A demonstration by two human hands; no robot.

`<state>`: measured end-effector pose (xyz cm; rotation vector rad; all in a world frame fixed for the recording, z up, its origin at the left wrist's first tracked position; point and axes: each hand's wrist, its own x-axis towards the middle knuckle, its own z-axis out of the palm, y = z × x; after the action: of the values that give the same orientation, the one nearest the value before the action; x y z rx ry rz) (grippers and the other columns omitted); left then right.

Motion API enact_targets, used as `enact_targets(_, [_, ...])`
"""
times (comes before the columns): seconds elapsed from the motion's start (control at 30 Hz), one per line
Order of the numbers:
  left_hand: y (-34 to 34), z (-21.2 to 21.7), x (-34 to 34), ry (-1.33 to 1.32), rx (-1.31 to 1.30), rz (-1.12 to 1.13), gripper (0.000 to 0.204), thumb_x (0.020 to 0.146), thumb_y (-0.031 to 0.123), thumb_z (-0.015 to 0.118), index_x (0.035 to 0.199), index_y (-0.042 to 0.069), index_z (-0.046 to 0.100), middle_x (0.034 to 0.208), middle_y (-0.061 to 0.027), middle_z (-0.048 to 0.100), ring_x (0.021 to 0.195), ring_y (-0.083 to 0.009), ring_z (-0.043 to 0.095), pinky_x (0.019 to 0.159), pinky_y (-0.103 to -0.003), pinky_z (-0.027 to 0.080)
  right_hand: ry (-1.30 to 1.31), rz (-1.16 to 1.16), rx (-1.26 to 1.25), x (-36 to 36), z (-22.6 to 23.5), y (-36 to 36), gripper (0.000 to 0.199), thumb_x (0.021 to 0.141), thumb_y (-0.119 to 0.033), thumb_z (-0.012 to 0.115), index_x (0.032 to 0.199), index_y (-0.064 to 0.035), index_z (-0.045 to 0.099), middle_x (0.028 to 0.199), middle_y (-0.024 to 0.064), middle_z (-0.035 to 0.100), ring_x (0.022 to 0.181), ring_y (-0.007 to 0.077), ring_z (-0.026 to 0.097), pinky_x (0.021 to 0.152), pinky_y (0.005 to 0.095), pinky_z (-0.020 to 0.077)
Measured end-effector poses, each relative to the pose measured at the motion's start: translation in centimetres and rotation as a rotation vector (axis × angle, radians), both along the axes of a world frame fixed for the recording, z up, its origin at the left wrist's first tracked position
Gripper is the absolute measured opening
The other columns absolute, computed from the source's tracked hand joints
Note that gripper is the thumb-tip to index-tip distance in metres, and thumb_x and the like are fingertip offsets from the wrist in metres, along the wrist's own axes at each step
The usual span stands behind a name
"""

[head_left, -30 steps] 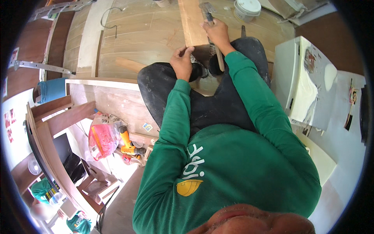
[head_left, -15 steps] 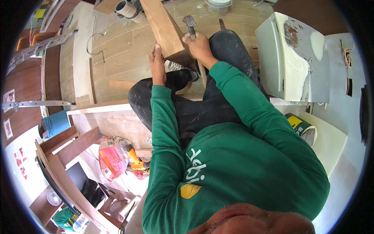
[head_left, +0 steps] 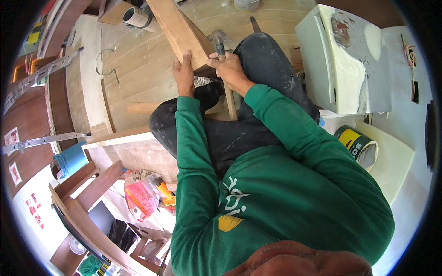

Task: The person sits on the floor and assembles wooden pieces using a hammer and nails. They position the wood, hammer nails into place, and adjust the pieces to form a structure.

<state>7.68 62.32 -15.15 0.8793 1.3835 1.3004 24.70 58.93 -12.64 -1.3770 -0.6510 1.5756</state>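
With fingers of the right hand (head_left: 231, 71) wrapped snugly round a hammer (head_left: 220, 48) just below its head, clenched on the handle, back of the hand facing up, wrist close to straight, green-sleeved right forearm (head_left: 276, 110) slanting in from the right with the elbow held wide. Pointing the hammer's head forward, with its wooden handle running back toward the lap. With one fingertip aimed left at the near right corner of a long wooden piece (head_left: 182, 37), touching or just beside it, hard to tell which. With the left hand (head_left: 184, 78) set at the opposite side, grasping the near end of that wooden piece: thumb raised along the broad top face, other fingers folded by the left edge and partly hidden, left forearm (head_left: 189, 138) reaching almost straight ahead. Held so between both hands, sloping forward and leftward past the upper rim. Just around this, in dusty dark trousers (head_left: 274, 64), with knees spread. Past the left knee, to a wooden strip (head_left: 142, 108) on the floor (head_left: 138, 83); lower left, to an orange drill (head_left: 165, 193) beside a pink plastic bag (head_left: 140, 195). On the right, to a dark green can (head_left: 350, 138) near a pale cabinet (head_left: 313, 60) with cream-coloured streaks. Farther out, to a bent wire (head_left: 96, 69), a pipe (head_left: 146, 20), a bucket (head_left: 247, 4) and a metal ladder (head_left: 46, 141).
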Motion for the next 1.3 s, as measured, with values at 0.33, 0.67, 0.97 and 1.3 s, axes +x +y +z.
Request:
enact_targets(0.33, [0.0,-0.6,-0.1,-0.013,0.032,-0.017,0.051,0.110,0.031,0.069,0.140,-0.008,0.060,0.132,-0.0143,0.070,0.116,-0.0212,0.068,0.101,-0.035,0.053,-0.045,0.006,0.011,-0.2,0.3,0.3,0.026,0.095,-0.013,0.083,0.114,0.0016,0.074,0.079,0.0044,0.068,0.060,0.0132,0.060,0.057,0.0330,0.0509])
enact_targets(0.67, [-1.3,-0.2,-4.3,-0.052,-0.152,-0.002,0.048,0.109,0.042,0.066,0.129,-0.002,0.070,0.115,-0.0086,0.072,0.104,-0.0203,0.067,0.100,-0.038,0.052,-0.071,0.032,0.041,0.1,0.1,0.3,0.025,0.095,-0.015,0.084,0.110,0.0002,0.073,0.079,0.0021,0.066,0.062,0.0111,0.058,0.058,0.0295,0.0514])
enact_targets(0.97, [-2.2,-0.3,-5.8,-0.064,-0.218,-0.078,0.028,0.098,0.030,0.085,0.109,0.005,0.077,0.092,0.0017,0.068,0.087,-0.0115,0.066,0.087,-0.029,0.057,-0.104,0.063,0.081,-0.2,0.7,0.2,0.023,0.094,-0.014,0.083,0.107,0.0005,0.072,0.078,0.0021,0.065,0.062,0.0117,0.059,0.058,0.0304,0.0510])
enact_targets(1.3, [-2.4,-0.1,-5.4,-0.022,-0.201,-0.071,0.031,0.098,0.033,0.085,0.106,0.004,0.076,0.091,0.0015,0.064,0.086,-0.0117,0.064,0.087,-0.030,0.056,-0.087,0.067,0.101,0.1,0.5,0.2,0.025,0.094,-0.014,0.084,0.110,0.0027,0.073,0.078,0.0033,0.066,0.062,0.0126,0.060,0.058,0.0307,0.0516])
